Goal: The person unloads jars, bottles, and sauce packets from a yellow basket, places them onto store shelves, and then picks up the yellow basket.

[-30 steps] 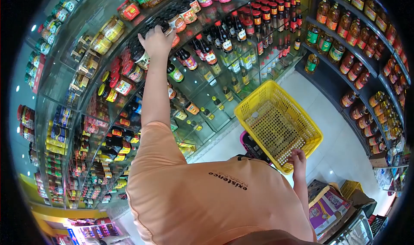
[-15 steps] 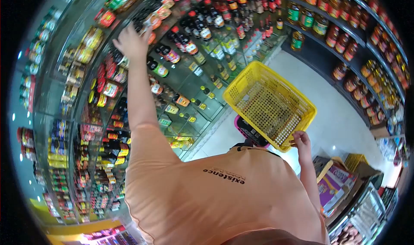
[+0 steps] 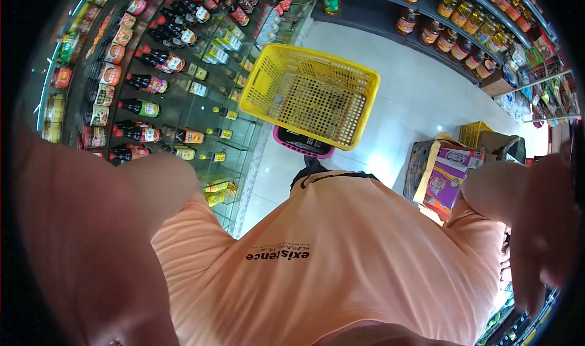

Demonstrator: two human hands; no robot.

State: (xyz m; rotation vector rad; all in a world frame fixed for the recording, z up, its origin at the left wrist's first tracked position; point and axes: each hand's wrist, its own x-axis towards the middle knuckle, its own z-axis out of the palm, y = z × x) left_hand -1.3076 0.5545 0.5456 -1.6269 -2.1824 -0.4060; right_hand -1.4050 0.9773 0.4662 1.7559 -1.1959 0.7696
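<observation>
Both of my hands are raised close to the camera, at the two sides of the head view. My left hand (image 3: 91, 242) looms large and blurred at the left edge, its fingers out of sight. At the right edge is my right hand (image 3: 545, 218), partly cut off, with some fingers apart and pointing down; nothing shows in them. Away from both hands, a yellow perforated shopping basket (image 3: 373, 90) stands in front of me, with nothing in it. Under its near side a pink-rimmed basket (image 3: 332, 154) with something black inside shows in part.
Glass shelves with dark sauce bottles (image 3: 152, 84) and jars (image 3: 111, 74) run along the left. Dark shelving with oil bottles (image 3: 466, 20) curves across the back right. Purple cartons (image 3: 442, 184) stand on the right, near another yellow basket (image 3: 472, 132). Pale floor (image 3: 408, 96) lies between.
My left hand has come back from the jars on the shelf, and my right hand has left the yellow basket's rim. Both are now up beside the camera. The view has turned rightward.
</observation>
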